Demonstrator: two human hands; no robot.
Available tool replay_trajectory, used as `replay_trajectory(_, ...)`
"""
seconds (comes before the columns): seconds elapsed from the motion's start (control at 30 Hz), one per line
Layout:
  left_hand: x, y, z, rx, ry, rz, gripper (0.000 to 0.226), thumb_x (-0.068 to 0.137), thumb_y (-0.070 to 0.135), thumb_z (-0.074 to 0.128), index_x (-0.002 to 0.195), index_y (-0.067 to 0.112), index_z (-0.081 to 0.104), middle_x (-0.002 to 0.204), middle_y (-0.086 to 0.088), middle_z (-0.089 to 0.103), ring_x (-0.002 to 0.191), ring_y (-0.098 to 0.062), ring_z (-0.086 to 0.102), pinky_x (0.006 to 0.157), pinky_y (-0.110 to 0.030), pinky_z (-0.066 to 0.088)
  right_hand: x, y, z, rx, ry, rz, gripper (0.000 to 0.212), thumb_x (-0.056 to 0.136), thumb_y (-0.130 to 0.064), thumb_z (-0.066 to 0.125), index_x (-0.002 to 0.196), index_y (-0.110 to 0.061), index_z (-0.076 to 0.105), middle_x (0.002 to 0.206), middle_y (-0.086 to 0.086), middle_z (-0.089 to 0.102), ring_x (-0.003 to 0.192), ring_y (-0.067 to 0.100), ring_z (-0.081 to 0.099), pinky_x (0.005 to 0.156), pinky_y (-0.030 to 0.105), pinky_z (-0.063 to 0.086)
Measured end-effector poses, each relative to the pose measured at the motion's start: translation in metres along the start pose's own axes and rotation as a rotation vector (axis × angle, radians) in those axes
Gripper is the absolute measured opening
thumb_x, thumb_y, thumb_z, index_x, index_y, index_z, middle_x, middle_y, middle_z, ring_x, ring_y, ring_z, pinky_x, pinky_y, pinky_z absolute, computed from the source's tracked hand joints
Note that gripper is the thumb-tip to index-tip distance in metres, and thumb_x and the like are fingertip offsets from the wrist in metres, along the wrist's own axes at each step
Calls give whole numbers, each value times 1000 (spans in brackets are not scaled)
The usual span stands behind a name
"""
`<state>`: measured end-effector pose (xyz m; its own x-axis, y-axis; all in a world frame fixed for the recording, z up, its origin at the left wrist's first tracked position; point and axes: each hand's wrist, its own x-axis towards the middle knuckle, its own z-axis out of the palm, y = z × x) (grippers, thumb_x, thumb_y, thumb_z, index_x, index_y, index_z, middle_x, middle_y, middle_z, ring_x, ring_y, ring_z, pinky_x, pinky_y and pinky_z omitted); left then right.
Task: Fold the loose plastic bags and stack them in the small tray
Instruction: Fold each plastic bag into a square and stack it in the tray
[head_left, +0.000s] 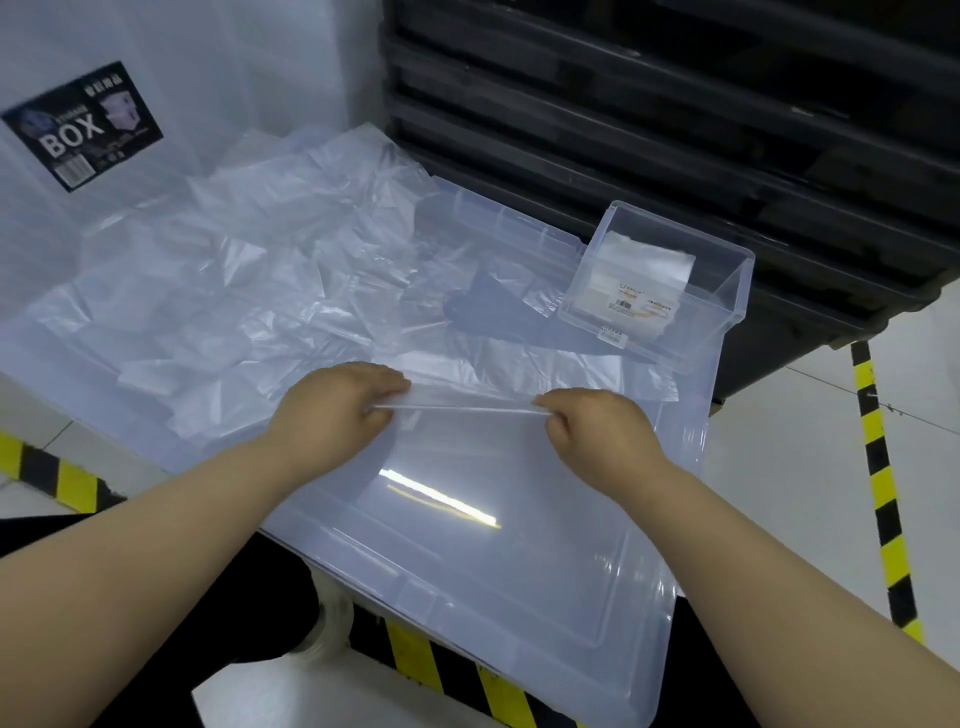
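A clear plastic bag (457, 402) lies stretched across the translucent storage-box lid (519, 597) in front of me. My left hand (337, 402) pinches its left end and my right hand (597, 426) pinches its right end, so the near edge runs taut between them. A heap of loose clear bags (249, 270) covers the lid's far left. The small clear tray (727, 291) stands at the lid's far right corner with folded bags (644, 270) inside it.
A large translucent storage box with a "BOX" label (83, 124) stands at the far left. Black stacked crates (675, 130) rise behind the tray. Yellow-and-black hazard tape (878, 467) marks the floor to the right and below the lid.
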<state>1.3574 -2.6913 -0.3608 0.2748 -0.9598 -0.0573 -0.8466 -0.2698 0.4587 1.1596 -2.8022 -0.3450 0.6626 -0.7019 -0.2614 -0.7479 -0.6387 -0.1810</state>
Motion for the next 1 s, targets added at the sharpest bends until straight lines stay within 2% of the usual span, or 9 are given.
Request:
replay_trajectory(0.07,-1,-5,-2,-52,9,-126,32,91,28,45,113,16,66,114,-4,65,112,-23,55,81,-25,37,0,2,-8,70,-32,23,27,92,-11,37,98,-13,64,96,6,65,95,27,53,74,30,39)
replay_trajectory(0.13,-5,-6,-5,-76,-15,-190,25,91,26,53,96,8,70,82,-4,64,90,-25,58,68,-28,35,-2,2,-17,165,-92,55,28,92,-10,38,74,-14,58,73,1,56,83,25,48,67,30,35)
replay_trajectory(0.23,-11,-12,-4,-143,-113,-241,28,89,27,57,74,4,66,58,-4,49,61,-19,48,58,-27,34,-5,1,-25,239,-190,72,27,93,-13,40,88,0,63,74,4,51,76,20,45,66,28,35)
replay_trajectory(0.47,-9,-23,-5,-328,-123,-324,31,87,18,61,57,17,62,45,9,58,50,0,54,51,-7,35,5,9,-18,340,-93,148,13,86,-8,48,90,-7,61,78,4,60,68,16,51,58,24,36)
replay_trajectory(0.57,-6,-21,-1,-221,-24,-395,17,87,22,61,85,5,65,67,2,61,72,-16,56,65,-23,37,9,15,-14,408,-54,199,16,86,-4,45,87,-7,61,80,7,63,57,9,44,52,21,32)
replay_trajectory(0.63,-8,-19,1,-32,223,-374,33,86,23,62,115,8,57,89,-5,61,94,-30,55,80,-34,35,11,16,-11,413,-46,207,18,87,-5,44,75,-13,55,79,6,61,60,13,45,52,21,32)
replay_trajectory(0.73,-13,-12,15,191,461,57,43,83,29,50,120,7,52,106,-18,63,103,-35,53,87,-41,30,13,14,-5,384,-51,197,24,90,-8,43,70,-20,49,74,-2,55,71,16,48,53,17,32)
replay_trajectory(0.83,-16,-3,44,280,278,323,45,98,40,23,125,9,42,123,-16,59,119,-25,38,106,-35,17,17,10,-2,357,-50,184,17,90,-9,44,89,-11,61,75,-4,54,77,17,49,61,23,38)
replay_trajectory(1.0,-13,-5,63,393,103,234,69,99,45,5,119,6,59,119,-15,63,116,-30,54,99,-35,23,19,12,-6,434,-83,165,6,88,-21,54,86,-16,56,74,-2,57,70,19,54,66,27,45)
